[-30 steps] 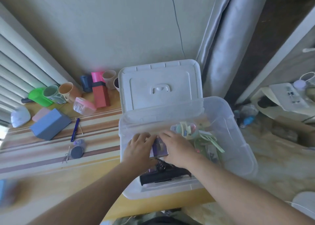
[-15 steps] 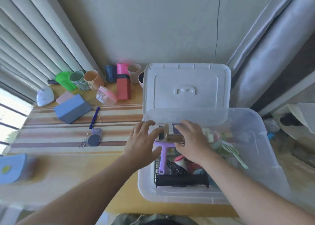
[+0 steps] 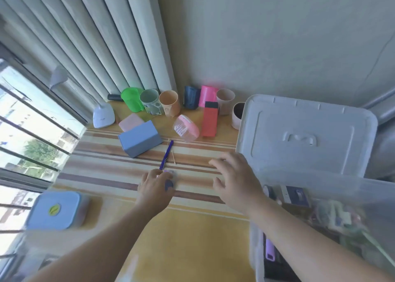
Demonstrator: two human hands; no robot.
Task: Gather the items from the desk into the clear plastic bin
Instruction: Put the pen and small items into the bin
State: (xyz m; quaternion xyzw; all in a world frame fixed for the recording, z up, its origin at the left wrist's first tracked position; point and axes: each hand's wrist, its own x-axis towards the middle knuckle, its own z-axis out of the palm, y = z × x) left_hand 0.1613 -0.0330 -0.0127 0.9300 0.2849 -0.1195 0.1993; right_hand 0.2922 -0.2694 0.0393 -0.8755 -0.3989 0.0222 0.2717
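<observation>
Left hand (image 3: pixel 155 185) grips a small dark disc (image 3: pixel 168 184) on the bench (image 3: pixel 192 228). Right hand (image 3: pixel 235 183) hovers beside it, fingers spread, holding nothing. Bin (image 3: pixel 342 187) sits right of both hands.

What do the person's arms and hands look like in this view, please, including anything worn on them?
Both forearms are bare along all that shows, with no sleeves in view. The left hand and right hand wear no gloves, and no rings, watch or bracelet can be seen. The picture is slightly blurred, so small details cannot be ruled out.
</observation>
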